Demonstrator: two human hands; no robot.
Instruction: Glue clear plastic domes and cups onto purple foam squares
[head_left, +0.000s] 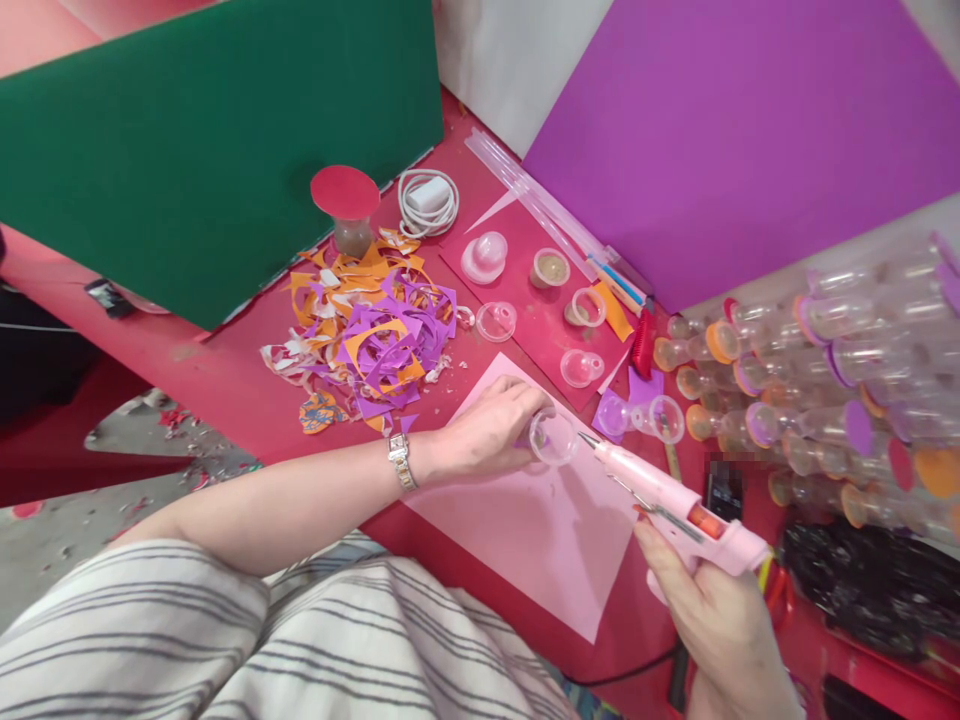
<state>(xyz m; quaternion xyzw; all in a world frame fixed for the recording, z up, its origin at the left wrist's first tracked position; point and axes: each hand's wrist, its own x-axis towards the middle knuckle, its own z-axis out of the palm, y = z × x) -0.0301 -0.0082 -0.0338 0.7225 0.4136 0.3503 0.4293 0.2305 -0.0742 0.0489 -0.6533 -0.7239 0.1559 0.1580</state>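
My left hand [491, 430] grips a small clear plastic cup [553, 437] and holds it just above a pink sheet of paper [540, 520] on the red table. My right hand [720, 615] is wrapped around a pink glue gun [667, 500]. Its metal nozzle points left and touches the rim of the clear cup. A wristwatch [401, 460] sits on my left wrist.
A heap of purple and orange paper scraps [371, 330] lies left of the pink sheet. More clear cups [496, 320] rest on a dark red sheet [540, 320]. Stacked decorated cups [825, 400] fill the right side. Green board [217, 150] and purple board [750, 140] stand behind.
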